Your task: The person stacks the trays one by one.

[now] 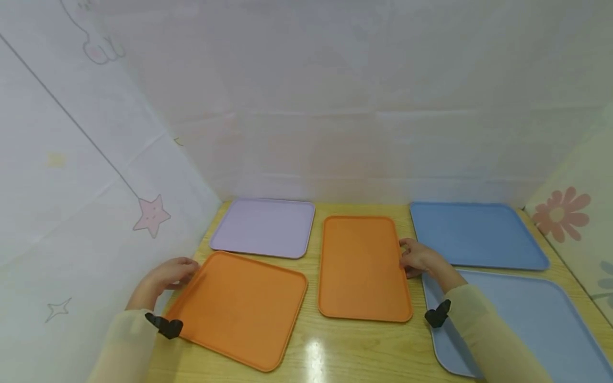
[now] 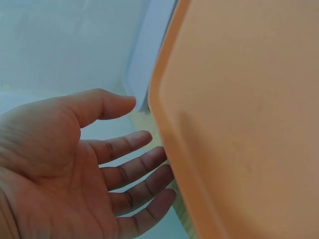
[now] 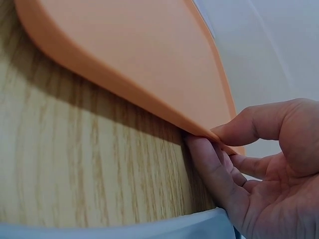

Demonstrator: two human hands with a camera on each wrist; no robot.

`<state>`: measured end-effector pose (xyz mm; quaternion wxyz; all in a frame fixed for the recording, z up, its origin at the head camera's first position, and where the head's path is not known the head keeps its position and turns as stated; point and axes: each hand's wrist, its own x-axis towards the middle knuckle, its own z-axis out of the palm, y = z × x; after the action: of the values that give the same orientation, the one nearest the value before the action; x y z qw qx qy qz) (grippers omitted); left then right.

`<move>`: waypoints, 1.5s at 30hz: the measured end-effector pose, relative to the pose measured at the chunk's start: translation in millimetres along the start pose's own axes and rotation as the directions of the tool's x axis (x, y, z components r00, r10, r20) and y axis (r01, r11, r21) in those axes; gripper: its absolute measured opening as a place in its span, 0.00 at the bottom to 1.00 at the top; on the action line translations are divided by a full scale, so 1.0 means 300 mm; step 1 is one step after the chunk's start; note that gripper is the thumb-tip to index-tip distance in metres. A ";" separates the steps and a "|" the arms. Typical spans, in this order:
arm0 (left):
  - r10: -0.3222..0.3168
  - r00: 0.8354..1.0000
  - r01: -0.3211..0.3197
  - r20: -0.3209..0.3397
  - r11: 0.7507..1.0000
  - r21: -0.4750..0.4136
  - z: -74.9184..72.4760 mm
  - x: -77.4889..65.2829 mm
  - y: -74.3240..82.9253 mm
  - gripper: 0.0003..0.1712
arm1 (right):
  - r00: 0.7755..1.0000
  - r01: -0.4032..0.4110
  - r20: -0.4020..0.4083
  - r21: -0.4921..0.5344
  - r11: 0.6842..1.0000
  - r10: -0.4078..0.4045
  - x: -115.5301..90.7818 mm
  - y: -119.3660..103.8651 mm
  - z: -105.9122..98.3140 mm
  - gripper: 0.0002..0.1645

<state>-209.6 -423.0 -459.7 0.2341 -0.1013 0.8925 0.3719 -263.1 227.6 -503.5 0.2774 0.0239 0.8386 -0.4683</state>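
Trays of smooth plastic, rectangular with rounded corners, lie on the wood-grain bench. The right hand pinches the middle orange tray by its 3 o'clock rim, thumb on top and fingers beneath. The left hand, fingers straight and relaxed, rests at the 9 o'clock corner of the near orange tray. A lilac tray sits at 11 o'clock, two blue trays at 2.

Two bare hands, left hand and right hand, wear pale cream sleeves with black wrist clips.
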 end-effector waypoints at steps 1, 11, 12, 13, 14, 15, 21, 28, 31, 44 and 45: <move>-0.003 1.000 0.003 0.008 1.000 -0.001 0.002 0.002 -0.004 0.28 | 1.000 0.001 0.002 -0.001 1.000 -0.001 0.000 0.001 0.000 0.52; -0.043 0.997 0.044 0.065 0.999 -0.015 0.023 0.020 -0.026 0.32 | 1.000 -0.001 -0.010 0.007 1.000 0.001 0.000 -0.005 0.001 0.52; -0.040 0.997 0.041 0.071 0.999 -0.019 0.023 0.023 -0.032 0.33 | 1.000 -0.003 -0.010 0.008 1.000 0.003 -0.001 -0.006 0.000 0.52; -0.044 0.997 0.046 0.070 0.999 -0.029 0.023 0.025 -0.036 0.33 | 1.000 -0.002 -0.008 0.006 1.000 0.002 -0.002 -0.008 -0.001 0.52; -0.052 0.997 0.054 0.062 0.998 -0.038 0.024 0.027 -0.041 0.33 | 1.000 -0.001 -0.006 0.005 1.000 0.001 -0.002 -0.009 -0.002 0.52; -0.051 0.997 0.054 0.060 0.998 -0.044 0.024 0.030 -0.045 0.33 | 1.000 -0.002 -0.006 0.010 1.000 0.002 -0.003 -0.010 -0.003 0.52; -0.041 0.998 0.044 0.041 0.996 -0.071 0.009 0.024 -0.044 0.32 | 1.000 0.003 0.001 0.022 1.000 -0.003 -0.007 -0.012 -0.005 0.51; -0.031 0.999 0.032 0.030 0.998 -0.047 -0.016 0.002 -0.008 0.30 | 1.000 0.023 0.007 0.058 0.998 -0.024 -0.013 -0.006 0.001 0.51; -0.017 1.000 0.018 0.017 0.999 -0.042 -0.017 -0.006 0.011 0.30 | 0.999 0.035 -0.001 0.078 0.996 -0.035 -0.019 0.002 -0.002 0.49; 0.101 0.990 -0.107 -0.098 0.993 -0.056 -0.023 -0.048 0.077 0.29 | 0.960 0.161 -0.213 -0.111 0.981 -0.181 -0.126 -0.025 0.014 0.34; 0.105 0.989 -0.112 -0.103 0.992 -0.059 -0.023 -0.052 0.083 0.29 | 0.952 0.176 -0.233 -0.115 0.978 -0.199 -0.135 -0.028 0.026 0.33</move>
<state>-207.2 -410.3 -432.3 0.1651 -0.0786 0.8947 0.4074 -228.0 225.6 -480.3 0.1276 -0.0115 0.8856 -0.4464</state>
